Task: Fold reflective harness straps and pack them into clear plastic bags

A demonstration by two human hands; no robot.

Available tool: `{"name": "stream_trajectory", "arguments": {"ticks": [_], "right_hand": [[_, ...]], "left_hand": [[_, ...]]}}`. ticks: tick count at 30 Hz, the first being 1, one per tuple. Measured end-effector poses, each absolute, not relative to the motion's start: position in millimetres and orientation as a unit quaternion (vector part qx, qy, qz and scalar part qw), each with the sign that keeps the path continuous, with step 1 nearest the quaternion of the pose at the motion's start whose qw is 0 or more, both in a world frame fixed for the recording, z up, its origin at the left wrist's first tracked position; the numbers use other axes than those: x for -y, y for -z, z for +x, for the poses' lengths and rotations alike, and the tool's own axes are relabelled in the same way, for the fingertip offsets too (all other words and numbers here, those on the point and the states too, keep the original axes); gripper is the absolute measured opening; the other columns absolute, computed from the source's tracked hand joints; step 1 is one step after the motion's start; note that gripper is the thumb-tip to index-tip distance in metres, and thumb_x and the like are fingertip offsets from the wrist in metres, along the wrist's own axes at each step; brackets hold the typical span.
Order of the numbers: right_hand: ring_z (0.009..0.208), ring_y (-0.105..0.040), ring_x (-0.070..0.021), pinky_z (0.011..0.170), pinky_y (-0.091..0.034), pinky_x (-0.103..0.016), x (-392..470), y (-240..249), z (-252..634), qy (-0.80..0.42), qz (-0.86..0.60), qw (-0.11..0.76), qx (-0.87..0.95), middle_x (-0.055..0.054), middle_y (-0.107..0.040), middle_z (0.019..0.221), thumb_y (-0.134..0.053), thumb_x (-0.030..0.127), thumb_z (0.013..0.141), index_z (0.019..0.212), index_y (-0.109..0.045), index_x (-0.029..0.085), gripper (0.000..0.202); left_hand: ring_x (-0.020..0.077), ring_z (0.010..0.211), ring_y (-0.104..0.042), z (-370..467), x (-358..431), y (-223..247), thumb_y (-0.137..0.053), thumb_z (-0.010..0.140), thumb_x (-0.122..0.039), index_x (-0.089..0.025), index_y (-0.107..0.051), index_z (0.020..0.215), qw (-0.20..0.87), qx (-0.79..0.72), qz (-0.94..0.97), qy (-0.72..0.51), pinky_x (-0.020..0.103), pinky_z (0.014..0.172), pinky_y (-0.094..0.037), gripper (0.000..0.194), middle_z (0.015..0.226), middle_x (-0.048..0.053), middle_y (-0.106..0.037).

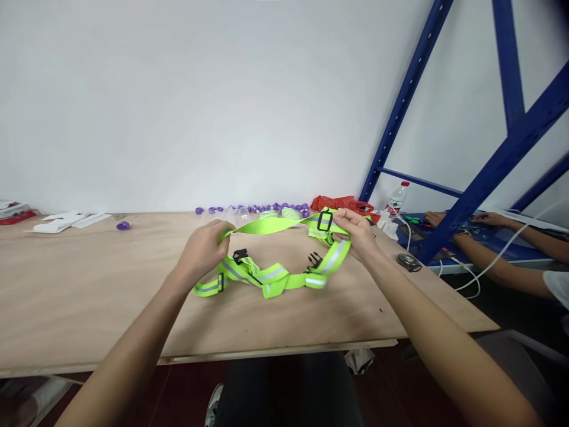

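Note:
A neon yellow-green reflective harness (288,281) with silver stripes hangs in a loop over the wooden table, its lower part near or on the surface. My left hand (208,243) is closed round one strap at the left. My right hand (354,231) pinches the webbing at the right, beside a black slide adjuster (325,221). One strap stretches between both hands, slightly twisted. A black buckle half (240,255) shows at the left, and a pronged buckle half (315,260) sticks up at the right, apart from it.
Behind the harness lie purple rolls (278,207) and a red plastic bag (342,204). White papers (66,220) and a purple roll (123,226) are at the left. A blue metal frame (471,196), a bottle (398,197) and a round black object (408,262) stand right; another person's hands work beyond.

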State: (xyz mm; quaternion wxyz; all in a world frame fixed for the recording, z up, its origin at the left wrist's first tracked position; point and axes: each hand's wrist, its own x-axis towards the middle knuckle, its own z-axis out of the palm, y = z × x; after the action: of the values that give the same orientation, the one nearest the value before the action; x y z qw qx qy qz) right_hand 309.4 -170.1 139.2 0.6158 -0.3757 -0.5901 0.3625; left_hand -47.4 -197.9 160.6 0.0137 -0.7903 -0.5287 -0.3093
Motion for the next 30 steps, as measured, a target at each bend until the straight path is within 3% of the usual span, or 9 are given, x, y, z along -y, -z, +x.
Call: {"name": "stream_trajectory", "arguments": {"ticks": [3, 8, 12, 16, 20, 23, 27, 30], "right_hand": [[0.041, -0.027, -0.008, 0.041, -0.024, -0.023, 178, -164, 318, -0.28, -0.412, 0.588, 0.638, 0.008, -0.039, 0.051, -0.074, 0.047, 0.076, 0.074, -0.058, 0.022, 0.03], [0.058, -0.055, -0.015, 0.057, -0.038, -0.028, 192, -199, 335, 0.068, -0.456, 0.46, 0.759, -0.002, -0.068, 0.071, -0.063, 0.041, 0.087, 0.082, -0.066, 0.021, 0.02], [0.068, -0.065, -0.02, 0.054, -0.032, -0.028, 200, -205, 346, 0.224, -0.447, 0.308, 0.809, -0.006, -0.077, 0.09, -0.065, 0.06, 0.085, 0.103, -0.068, 0.023, 0.042], [0.074, -0.068, -0.022, 0.051, -0.022, -0.027, 204, -200, 356, 0.302, -0.446, 0.205, 0.817, -0.007, -0.078, 0.098, -0.062, 0.068, 0.084, 0.117, -0.067, 0.024, 0.055], [0.08, -0.069, -0.0229, 0.054, -0.031, -0.026, 205, -196, 360, 0.279, -0.458, 0.241, 0.809, -0.006, -0.077, 0.101, -0.06, 0.062, 0.088, 0.12, -0.066, 0.026, 0.049], [0.084, -0.068, -0.0252, 0.061, -0.039, -0.029, 208, -198, 356, 0.208, -0.455, 0.298, 0.813, -0.008, -0.076, 0.101, -0.063, 0.059, 0.087, 0.117, -0.068, 0.023, 0.047], [0.059, -0.056, -0.0174, 0.055, -0.036, -0.028, 221, -203, 344, 0.043, -0.468, 0.335, 0.816, -0.002, -0.068, 0.071, -0.062, 0.052, 0.087, 0.099, -0.074, 0.021, 0.035], [0.051, -0.045, -0.013, 0.05, -0.029, -0.026, 234, -206, 336, -0.092, -0.47, 0.34, 0.809, 0.002, -0.055, 0.058, -0.063, 0.05, 0.086, 0.078, -0.072, 0.019, 0.033]], "left_hand": [[0.0271, 0.094, -0.066, -53, 201, -177, -0.051, 0.083, -0.031, -0.022, -0.07, 0.101, -0.023, 0.528, -0.786, 0.32, 0.035, 0.081, -0.048, 0.027, 0.108, 0.006, -0.073], [0.0184, 0.068, -0.059, -62, 209, -202, -0.054, 0.088, -0.052, -0.021, -0.065, 0.075, -0.198, 0.496, -0.803, 0.265, 0.026, 0.06, -0.044, 0.035, 0.075, 0.0, -0.066], [0.0145, 0.059, -0.049, -68, 211, -206, -0.056, 0.087, -0.055, -0.02, -0.056, 0.058, -0.156, 0.496, -0.787, 0.331, 0.025, 0.055, -0.038, 0.045, 0.059, -0.001, -0.053], [0.0144, 0.059, -0.052, -74, 210, -205, -0.07, 0.079, -0.049, -0.02, -0.064, 0.059, -0.197, 0.467, -0.785, 0.355, 0.024, 0.055, -0.042, 0.036, 0.06, 0.0, -0.059], [0.0159, 0.058, -0.057, -76, 215, -208, -0.079, 0.069, -0.043, -0.021, -0.072, 0.067, -0.262, 0.403, -0.827, 0.29, 0.025, 0.054, -0.046, 0.023, 0.062, 0.001, -0.065], [0.0175, 0.063, -0.061, -75, 223, -210, -0.075, 0.076, -0.043, -0.022, -0.077, 0.075, -0.256, 0.395, -0.844, 0.257, 0.025, 0.056, -0.048, 0.021, 0.069, 0.003, -0.071], [0.016, 0.06, -0.057, -73, 224, -210, -0.059, 0.087, -0.043, -0.023, -0.077, 0.077, -0.157, 0.405, -0.861, 0.263, 0.024, 0.054, -0.045, 0.029, 0.066, 0.002, -0.068], [0.0196, 0.079, -0.063, -69, 211, -213, -0.055, 0.089, -0.04, -0.023, -0.076, 0.083, -0.023, 0.393, -0.874, 0.285, 0.028, 0.068, -0.048, 0.028, 0.093, 0.005, -0.071]]}}
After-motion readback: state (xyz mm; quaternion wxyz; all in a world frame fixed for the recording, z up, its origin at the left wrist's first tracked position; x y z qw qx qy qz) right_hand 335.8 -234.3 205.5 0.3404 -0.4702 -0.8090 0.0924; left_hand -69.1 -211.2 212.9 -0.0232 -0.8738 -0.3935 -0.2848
